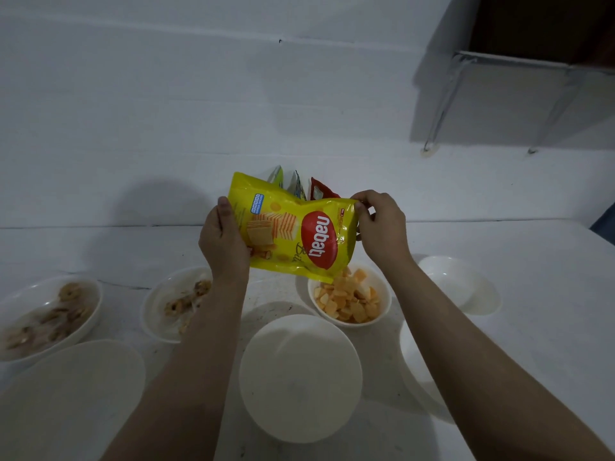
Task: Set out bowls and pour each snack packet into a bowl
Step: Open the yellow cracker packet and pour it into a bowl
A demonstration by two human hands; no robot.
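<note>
Yellow snack packet [293, 234] tipped over wafer bowl [349, 299]: left hand [223, 242] grips its side, right hand [379, 221] pinches corner. Thin foil, light, probably slippery; hold edges.

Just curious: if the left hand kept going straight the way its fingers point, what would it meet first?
Probably the spare packets standing behind the yellow packet that the left hand grips; beyond them, the wall. Depth is unclear.
</note>
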